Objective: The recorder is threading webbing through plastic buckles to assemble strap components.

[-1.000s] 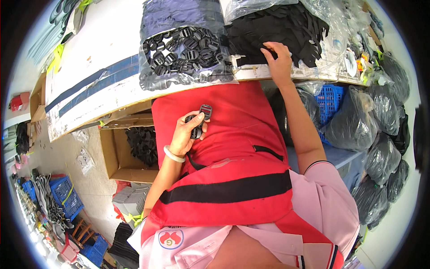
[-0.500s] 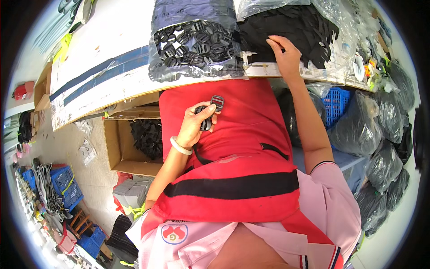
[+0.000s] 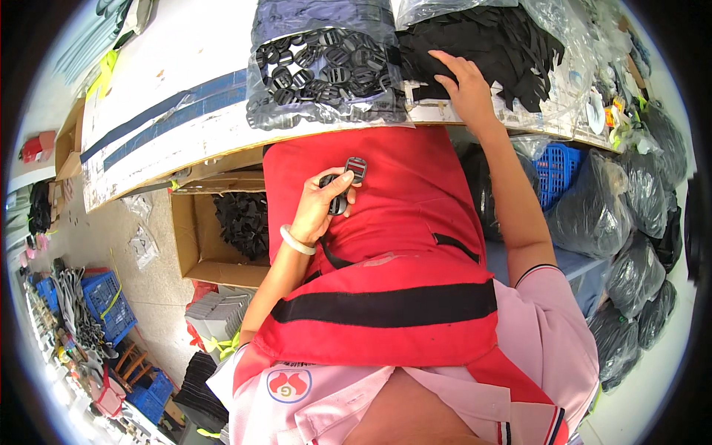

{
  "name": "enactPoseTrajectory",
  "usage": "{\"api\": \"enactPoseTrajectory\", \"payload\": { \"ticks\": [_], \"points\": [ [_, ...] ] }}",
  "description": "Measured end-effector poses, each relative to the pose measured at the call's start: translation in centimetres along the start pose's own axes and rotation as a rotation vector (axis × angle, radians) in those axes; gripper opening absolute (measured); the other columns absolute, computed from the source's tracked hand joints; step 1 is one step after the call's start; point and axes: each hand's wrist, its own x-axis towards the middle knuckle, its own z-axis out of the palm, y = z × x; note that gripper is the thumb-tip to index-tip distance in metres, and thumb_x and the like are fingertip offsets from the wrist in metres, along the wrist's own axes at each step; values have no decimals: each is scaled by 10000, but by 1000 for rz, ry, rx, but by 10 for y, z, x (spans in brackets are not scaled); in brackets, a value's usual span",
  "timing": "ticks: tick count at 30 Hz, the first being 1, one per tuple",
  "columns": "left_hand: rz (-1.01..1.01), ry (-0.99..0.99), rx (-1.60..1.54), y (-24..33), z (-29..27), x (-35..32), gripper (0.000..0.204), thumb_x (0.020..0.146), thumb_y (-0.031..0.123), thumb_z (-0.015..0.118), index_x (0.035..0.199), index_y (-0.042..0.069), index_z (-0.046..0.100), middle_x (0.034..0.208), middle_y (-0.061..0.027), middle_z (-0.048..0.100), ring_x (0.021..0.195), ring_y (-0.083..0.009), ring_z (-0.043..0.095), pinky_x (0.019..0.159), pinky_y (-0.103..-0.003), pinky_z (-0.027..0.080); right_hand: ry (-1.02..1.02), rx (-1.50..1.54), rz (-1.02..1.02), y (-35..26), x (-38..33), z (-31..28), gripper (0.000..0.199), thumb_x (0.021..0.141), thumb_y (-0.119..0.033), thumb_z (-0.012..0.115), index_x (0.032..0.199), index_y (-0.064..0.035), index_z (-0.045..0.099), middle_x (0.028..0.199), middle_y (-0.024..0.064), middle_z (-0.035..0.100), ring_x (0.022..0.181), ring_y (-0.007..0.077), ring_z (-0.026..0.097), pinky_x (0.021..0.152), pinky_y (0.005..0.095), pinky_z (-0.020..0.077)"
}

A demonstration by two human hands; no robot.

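My left hand (image 3: 313, 208), with a pale bangle at the wrist, is closed over my red apron (image 3: 400, 193). A black plastic strap buckle (image 3: 357, 169) is pinched at its thumb and fingertips, and more black buckle parts (image 3: 337, 202) sit in the palm, their number partly hidden. On the table, my right hand (image 3: 467, 90) hovers at the near edge of a heap of short black strap pieces (image 3: 512, 55). Its thumb and forefinger are apart with nothing between them. To its left, a clear plastic bag (image 3: 259, 115) holds many black buckles (image 3: 337, 74).
The white table's (image 3: 185, 141) front edge runs just beyond my lap. Below it, a cardboard box (image 3: 189, 252) holds black pieces. To the right are a blue crate (image 3: 556, 174) and several filled black bags (image 3: 589, 215). Blue baskets (image 3: 111, 304) stand at far left.
My right hand's thumb and forefinger have parted and the hand has shifted slightly left over the strap pieces. The left hand keeps its buckles and has barely moved.
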Motion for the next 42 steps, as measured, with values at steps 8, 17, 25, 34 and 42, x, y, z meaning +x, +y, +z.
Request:
{"api": "enactPoseTrajectory", "payload": {
  "ticks": [8,17,25,34,42],
  "points": [
    [24,-2,-19,2,2,0,191,934,184,606,917,-5,630,738,-66,598,596,-122,564,453,-239,456,-17,244,226,-1,6,0,360,775,-52,744,1058,-79,524,699,25,451,631,128,414,618,240,424],
    [21,5,-17,0,-1,-1,187,930,179,612,913,-5,632,756,-63,603,604,-122,566,452,-240,458,-153,249,337,6,8,-11,312,762,-57,751,977,-37,526,728,30,523,663,137,455,653,264,433],
    [30,-16,-33,-4,-2,-3,196,911,188,643,923,-8,659,709,-69,617,582,-118,566,457,-240,456,-195,40,237,12,1,-20,259,758,-89,731,917,-28,536,1015,142,591,934,327,594,798,407,459],
    [32,-9,-28,-5,-4,-6,195,923,186,624,908,-5,655,675,-64,605,557,-120,556,454,-241,447,-136,-95,138,3,-9,-58,277,728,-125,753,984,-80,655,1060,84,594,998,289,569,859,381,467],
    [8,8,-35,-9,-1,-4,184,926,173,619,899,-6,650,661,-64,603,526,-125,550,455,-242,447,-189,69,303,13,-38,-62,334,762,-73,711,1087,-127,659,967,80,603,948,258,579,817,359,477]
  ]
}}
